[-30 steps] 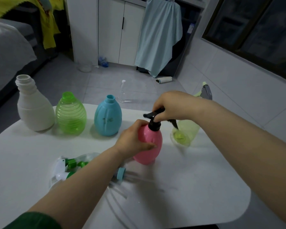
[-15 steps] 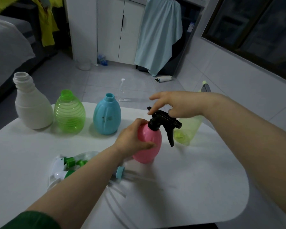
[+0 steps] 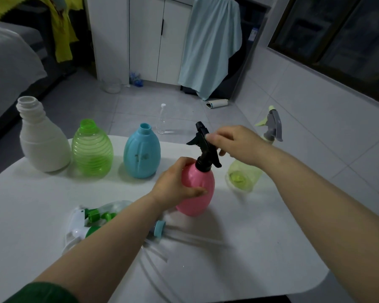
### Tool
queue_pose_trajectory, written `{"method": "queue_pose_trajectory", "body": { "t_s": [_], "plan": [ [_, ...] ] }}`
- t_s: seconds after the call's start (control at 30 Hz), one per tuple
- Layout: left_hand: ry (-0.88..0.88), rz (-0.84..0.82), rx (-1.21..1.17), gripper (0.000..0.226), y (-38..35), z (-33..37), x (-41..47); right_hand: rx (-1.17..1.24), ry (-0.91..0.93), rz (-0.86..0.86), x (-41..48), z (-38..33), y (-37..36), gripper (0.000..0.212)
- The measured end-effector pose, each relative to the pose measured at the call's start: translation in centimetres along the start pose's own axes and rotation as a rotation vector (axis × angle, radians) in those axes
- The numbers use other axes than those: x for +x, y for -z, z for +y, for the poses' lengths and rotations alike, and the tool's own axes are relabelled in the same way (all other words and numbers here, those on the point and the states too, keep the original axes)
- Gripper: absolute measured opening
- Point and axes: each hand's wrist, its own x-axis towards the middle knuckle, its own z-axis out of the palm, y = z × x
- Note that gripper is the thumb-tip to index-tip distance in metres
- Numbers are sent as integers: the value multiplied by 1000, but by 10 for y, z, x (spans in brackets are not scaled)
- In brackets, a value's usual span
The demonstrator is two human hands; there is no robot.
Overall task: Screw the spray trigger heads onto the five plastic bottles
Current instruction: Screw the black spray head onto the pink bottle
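My left hand grips the pink bottle standing mid-table. A black trigger head sits on its neck, nozzle pointing away and left. My right hand holds that head from the right with its fingertips. Behind stand a white bottle, a green ribbed bottle and a blue bottle, all with bare necks. A yellow-green bottle with a grey trigger head stands at the right, partly behind my right arm. Loose green and white trigger heads lie under my left forearm.
The white table has a rounded edge at the right and front. Thin dip tubes and a blue cap lie near the loose heads. On the floor beyond are a clear bottle and a glass jar.
The black trigger head has turned on the pink bottle: its nozzle swung from pointing right to pointing away and left. My right hand regripped it. My left hand stayed on the bottle.
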Motion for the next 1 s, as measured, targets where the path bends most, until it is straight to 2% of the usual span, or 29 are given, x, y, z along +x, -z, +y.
{"method": "queue_pose_trajectory", "body": {
  "t_s": [0.07, 0.13, 0.17, 0.23, 0.33, 0.43, 0.5, 0.53, 0.6, 0.67, 0.7, 0.77, 0.83, 0.9, 0.93, 1.0],
  "plan": [
    [-4, 7, -16, 69, 0, -1, 0, 347, -18, 49, -9, 20, -8, 17],
    [-8, 7, -23, 69, -1, -3, 0, 610, -49, 94, -20, 39, -24, 24],
    [-12, 3, -22, 69, -1, -3, 0, 656, -43, 101, -24, 45, -33, 31],
    [-21, -13, -24, 70, -3, -4, 0, 669, 3, 81, -26, 48, -50, 39],
    [-8, 0, -16, 73, -4, -3, 1, 691, 33, 147, -18, 37, -69, 34],
    [-2, 202, 103, 76, -13, 1, -1, 710, 11, 325, -9, 33, -79, 31],
    [-4, 265, 155, 80, -18, 3, -2, 691, 2, 357, -7, 34, -80, 28],
    [1, 219, 104, 83, -17, 3, -2, 688, 2, 338, -7, 36, -78, 27],
    [31, 11, -24, 85, -3, 2, 3, 690, 8, 215, -6, 39, -68, 28],
    [63, -206, 25, 83, 15, 1, 11, 677, 20, 70, -5, 42, -58, 28],
    [73, -250, 60, 82, 20, 0, 13, 677, 20, 48, -3, 43, -57, 27],
    [74, -180, 64, 80, 15, 0, 13, 709, -9, 129, -2, 43, -60, 27],
    [74, 65, 114, 78, -5, 0, 6, 751, -44, 263, 0, 41, -69, 28],
    [77, 266, 224, 79, -22, 0, -1, 767, -45, 324, 1, 40, -74, 28],
    [73, 293, 246, 80, -24, -1, -2, 773, -43, 318, 2, 41, -74, 28],
    [62, 193, 182, 83, -15, 0, 5, 784, -44, 246, 2, 44, -67, 27]
  ]
}}
